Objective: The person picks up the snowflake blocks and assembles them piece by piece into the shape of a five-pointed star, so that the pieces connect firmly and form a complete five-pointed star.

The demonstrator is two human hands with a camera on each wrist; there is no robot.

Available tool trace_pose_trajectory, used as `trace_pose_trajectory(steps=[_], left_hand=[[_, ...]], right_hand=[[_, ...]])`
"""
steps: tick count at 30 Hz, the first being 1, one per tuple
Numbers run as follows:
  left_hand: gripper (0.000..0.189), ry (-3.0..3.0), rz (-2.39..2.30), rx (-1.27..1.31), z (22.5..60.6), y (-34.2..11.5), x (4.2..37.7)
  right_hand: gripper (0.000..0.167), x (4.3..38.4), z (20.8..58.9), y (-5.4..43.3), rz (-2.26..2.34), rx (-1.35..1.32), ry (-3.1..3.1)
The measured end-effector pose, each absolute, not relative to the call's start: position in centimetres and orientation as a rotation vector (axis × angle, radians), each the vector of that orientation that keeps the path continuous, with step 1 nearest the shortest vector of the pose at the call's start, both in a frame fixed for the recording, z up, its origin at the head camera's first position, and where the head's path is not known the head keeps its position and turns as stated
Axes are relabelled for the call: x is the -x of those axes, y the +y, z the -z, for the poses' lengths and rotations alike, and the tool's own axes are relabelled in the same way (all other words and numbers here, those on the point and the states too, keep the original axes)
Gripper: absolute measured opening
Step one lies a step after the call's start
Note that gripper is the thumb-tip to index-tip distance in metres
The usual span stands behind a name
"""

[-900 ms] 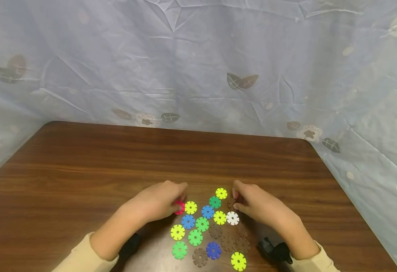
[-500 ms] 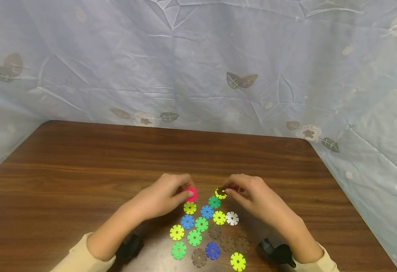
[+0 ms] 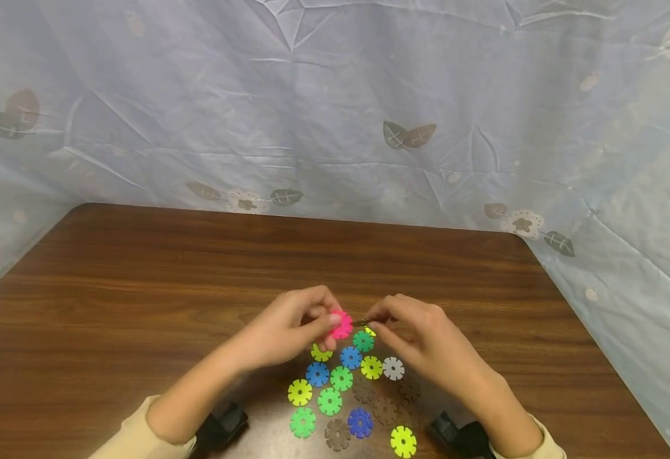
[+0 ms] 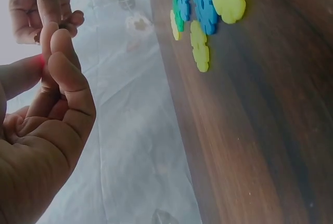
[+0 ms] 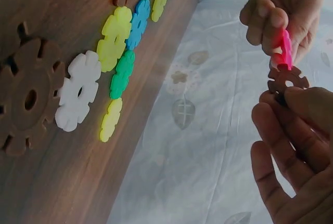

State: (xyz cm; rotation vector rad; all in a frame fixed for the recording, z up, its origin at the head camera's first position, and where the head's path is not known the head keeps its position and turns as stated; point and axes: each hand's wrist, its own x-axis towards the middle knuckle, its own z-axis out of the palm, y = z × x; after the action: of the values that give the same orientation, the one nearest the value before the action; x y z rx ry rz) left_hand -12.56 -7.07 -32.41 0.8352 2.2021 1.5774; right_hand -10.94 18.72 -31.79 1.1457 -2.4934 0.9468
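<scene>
My left hand (image 3: 289,331) pinches a pink notched plastic disc (image 3: 343,324) between thumb and fingers, raised above the table. My right hand (image 3: 426,331) pinches a brown notched disc (image 5: 298,80), which looks edge-on and thin in the head view. In the right wrist view the two discs meet at their rims, set crosswise to each other; whether their slots are joined cannot be made out. Fingers hide most of both discs in the left wrist view. Just below the hands lie a yellow disc (image 3: 321,352) and a green disc (image 3: 363,341).
Several more notched discs lie flat nearby, among them a white one (image 3: 393,368), a dark blue one (image 3: 360,422) and a brown one (image 3: 337,435). The wooden table (image 3: 197,255) reaches back to a patterned grey cloth (image 3: 335,115).
Both hands have lifted their discs, pink in the left and brown in the right, off the table and brought them together above the others.
</scene>
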Motion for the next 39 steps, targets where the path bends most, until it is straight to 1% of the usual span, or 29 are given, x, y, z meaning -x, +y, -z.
trace_pose_trajectory(steps=[4,11,17,19,24,29,34,36,39], left_hand=[[0.012,2.201,-1.59,-0.839,32.3,-6.9,12.5],[0.012,2.154,-1.655,-0.797,32.1,-6.8,12.3],[0.012,2.114,-1.695,-0.769,31.9,-6.8,12.3],[0.012,2.112,-1.7,-0.773,32.0,-6.7,12.2],[0.01,2.13,-1.713,-0.789,32.3,-6.6,12.2],[0.01,2.192,-1.699,-0.793,32.4,-6.6,12.2],[0.01,2.217,-1.706,-0.761,32.3,-6.8,12.4],[0.01,2.212,-1.709,-0.752,32.3,-6.9,12.4],[0.011,2.196,-1.708,-0.746,32.3,-6.8,12.4]], right_hand=[[0.019,10.8,31.8,18.6,-0.954,-1.162,-2.453],[0.028,10.6,31.8,18.3,-0.818,-1.181,-2.329],[0.03,10.4,31.8,17.9,-0.787,-1.208,-2.252],[0.033,10.4,31.8,17.7,-0.766,-1.228,-2.217],[0.033,10.2,31.8,17.5,-0.718,-1.229,-2.208],[0.029,10.2,30.9,18.2,-0.69,-1.157,-2.388],[0.015,10.4,30.0,19.9,-0.62,-0.873,-2.898],[0.016,10.6,30.2,20.4,-0.576,-0.779,-3.134],[0.025,10.7,31.2,20.6,-0.542,-0.73,-3.359]])
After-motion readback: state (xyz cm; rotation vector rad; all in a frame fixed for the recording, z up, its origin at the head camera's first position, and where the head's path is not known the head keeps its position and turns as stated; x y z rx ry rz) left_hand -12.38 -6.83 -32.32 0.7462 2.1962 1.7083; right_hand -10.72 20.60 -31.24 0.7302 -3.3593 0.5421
